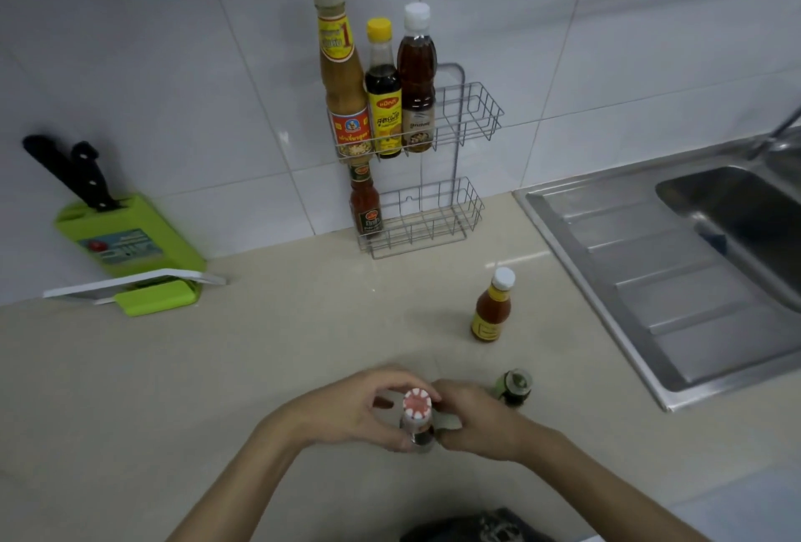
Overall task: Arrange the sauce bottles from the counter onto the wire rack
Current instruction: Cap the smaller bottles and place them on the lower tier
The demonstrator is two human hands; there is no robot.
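Low at 6 o'clock in the view, the red-capped bottle [417, 411] stands on, or just above, the table [260, 346]; its base is hidden, so I cannot tell which. The left grip [346, 409] curls round it from 9 o'clock and the right grip [477, 422] closes on it from 3 o'clock, so both hold this one bottle just under the cap. It looks small, stiff and dark-filled, probably glass: weighty for its size, smooth-sided, and liable to break if knocked against wire. The body below the neck seems the safer hold, since a cap may turn or slip. At 3 o'clock from it, near the right grip, stands the green-capped bottle [516, 387], and at 2 o'clock, further up the table, the orange bottle [492, 307]. The rack [459, 212] stands at 12 o'clock against the wall. Its upper tier carries three tall bottles [381, 86] at its left end, and its lower tier carries a small red bottle [365, 205] at the left. The room to the right in both tiers looks ample for the remaining three. The sink [650, 272] lies at 3 o'clock.
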